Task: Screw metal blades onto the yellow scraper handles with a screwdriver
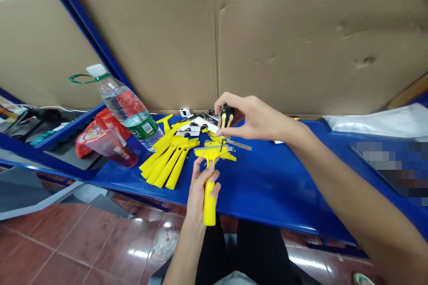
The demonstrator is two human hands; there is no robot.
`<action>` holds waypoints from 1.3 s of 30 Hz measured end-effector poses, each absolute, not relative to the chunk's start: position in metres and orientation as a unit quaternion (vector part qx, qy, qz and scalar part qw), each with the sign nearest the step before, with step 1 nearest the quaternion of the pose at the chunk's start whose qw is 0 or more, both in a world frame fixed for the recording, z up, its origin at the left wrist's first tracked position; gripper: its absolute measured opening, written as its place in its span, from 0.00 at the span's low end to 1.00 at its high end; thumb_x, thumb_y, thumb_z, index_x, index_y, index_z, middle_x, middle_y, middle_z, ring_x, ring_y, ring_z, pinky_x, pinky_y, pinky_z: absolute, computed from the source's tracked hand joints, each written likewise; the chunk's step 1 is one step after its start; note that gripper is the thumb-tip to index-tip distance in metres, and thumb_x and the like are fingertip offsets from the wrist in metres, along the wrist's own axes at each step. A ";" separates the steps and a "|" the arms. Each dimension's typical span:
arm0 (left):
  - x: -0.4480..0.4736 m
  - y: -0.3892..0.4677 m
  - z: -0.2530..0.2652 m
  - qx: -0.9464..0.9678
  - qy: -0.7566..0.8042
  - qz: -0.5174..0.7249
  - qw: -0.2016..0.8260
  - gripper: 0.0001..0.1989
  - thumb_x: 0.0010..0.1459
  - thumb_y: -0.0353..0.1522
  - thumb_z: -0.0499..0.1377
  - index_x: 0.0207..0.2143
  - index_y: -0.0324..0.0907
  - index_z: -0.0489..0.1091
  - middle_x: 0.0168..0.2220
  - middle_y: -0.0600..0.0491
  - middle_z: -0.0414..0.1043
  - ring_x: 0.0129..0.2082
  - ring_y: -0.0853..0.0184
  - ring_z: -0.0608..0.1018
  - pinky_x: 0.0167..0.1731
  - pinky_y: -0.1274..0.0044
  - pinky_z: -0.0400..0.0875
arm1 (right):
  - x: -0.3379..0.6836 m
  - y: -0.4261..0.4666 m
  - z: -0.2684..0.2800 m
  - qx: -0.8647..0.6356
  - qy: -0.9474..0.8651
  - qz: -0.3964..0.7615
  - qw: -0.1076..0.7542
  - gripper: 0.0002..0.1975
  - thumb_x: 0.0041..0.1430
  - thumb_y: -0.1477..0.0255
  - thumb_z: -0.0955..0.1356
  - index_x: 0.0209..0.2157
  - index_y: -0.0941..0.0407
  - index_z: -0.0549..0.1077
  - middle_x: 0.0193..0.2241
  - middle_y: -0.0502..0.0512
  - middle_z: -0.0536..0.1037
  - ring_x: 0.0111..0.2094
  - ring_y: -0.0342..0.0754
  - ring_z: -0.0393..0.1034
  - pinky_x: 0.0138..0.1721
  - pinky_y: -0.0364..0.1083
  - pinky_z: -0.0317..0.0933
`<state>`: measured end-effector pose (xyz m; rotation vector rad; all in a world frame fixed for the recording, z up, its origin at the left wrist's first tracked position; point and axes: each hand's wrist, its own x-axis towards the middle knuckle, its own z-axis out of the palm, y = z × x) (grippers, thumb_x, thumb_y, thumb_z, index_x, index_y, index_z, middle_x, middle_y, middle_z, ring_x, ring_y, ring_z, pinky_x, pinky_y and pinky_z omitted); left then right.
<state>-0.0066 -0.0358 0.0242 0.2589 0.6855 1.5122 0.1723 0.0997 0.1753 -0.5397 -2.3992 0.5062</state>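
Note:
My left hand (200, 187) is wrapped round the neck of a yellow scraper (210, 205), whose handle points down toward me and whose wide head lies uppermost. A metal blade strip shows along that head. From above, my right hand (249, 118) grips the black and cream handle of a screwdriver (227, 116). Its thin shaft points down onto the right part of the scraper's head; whether the tip sits in a screw is too small to tell. Left of my hands lie several more yellow scrapers (167, 160), fanned out side by side. Behind them are black and white blade packets (203, 121).
On the left stand a large water bottle (133, 111) with a green loop, a red translucent cup (122, 151) and a red bag (110, 120). A white plastic sheet (377, 121) lies at the right of the blue table (267, 187). Cardboard (301, 31) walls the back.

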 end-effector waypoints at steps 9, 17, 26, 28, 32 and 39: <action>-0.008 -0.035 0.024 0.124 0.294 0.668 0.673 0.32 0.54 0.28 0.77 0.54 0.50 0.65 0.53 0.50 0.76 0.27 0.79 0.71 0.16 0.90 0.58 | 0.171 0.089 0.181 -0.197 -0.911 0.168 0.321 0.17 0.66 0.61 0.77 0.50 0.52 0.72 0.43 0.53 0.80 0.36 0.48 0.73 0.36 0.46 0.66; -0.010 -0.036 0.021 0.135 0.299 0.661 0.675 0.30 0.54 0.28 0.77 0.53 0.51 0.66 0.51 0.52 0.76 0.27 0.79 0.71 0.16 0.90 0.59 | 0.169 0.089 0.177 -0.196 -0.911 0.174 0.318 0.18 0.66 0.60 0.77 0.51 0.52 0.73 0.45 0.54 0.81 0.38 0.49 0.74 0.38 0.47 0.68; -0.008 -0.036 0.026 0.115 0.299 0.666 0.674 0.32 0.52 0.27 0.78 0.52 0.50 0.64 0.52 0.50 0.76 0.25 0.80 0.69 0.15 0.91 0.57 | 0.171 0.092 0.177 -0.192 -0.914 0.170 0.316 0.18 0.66 0.61 0.77 0.51 0.52 0.72 0.44 0.53 0.80 0.36 0.47 0.72 0.38 0.47 0.67; -0.007 -0.036 0.027 0.111 0.300 0.667 0.673 0.32 0.52 0.27 0.78 0.52 0.50 0.64 0.52 0.50 0.75 0.25 0.80 0.68 0.15 0.91 0.57 | 0.170 0.091 0.177 -0.194 -0.914 0.172 0.313 0.18 0.66 0.61 0.77 0.50 0.52 0.71 0.43 0.53 0.80 0.35 0.47 0.72 0.37 0.47 0.66; -0.008 -0.034 0.024 0.119 0.306 0.663 0.672 0.31 0.54 0.28 0.77 0.53 0.50 0.65 0.51 0.51 0.75 0.26 0.80 0.69 0.15 0.91 0.57 | 0.168 0.087 0.179 -0.173 -0.917 0.192 0.305 0.15 0.67 0.67 0.74 0.52 0.52 0.71 0.48 0.56 0.81 0.42 0.50 0.74 0.43 0.49 0.68; -0.009 -0.032 0.019 0.136 0.307 0.668 0.664 0.29 0.55 0.29 0.77 0.54 0.51 0.67 0.54 0.49 0.78 0.26 0.79 0.70 0.15 0.91 0.57 | 0.170 0.084 0.184 -0.181 -0.917 0.196 0.295 0.11 0.67 0.69 0.74 0.48 0.53 0.73 0.43 0.54 0.81 0.39 0.49 0.72 0.41 0.48 0.64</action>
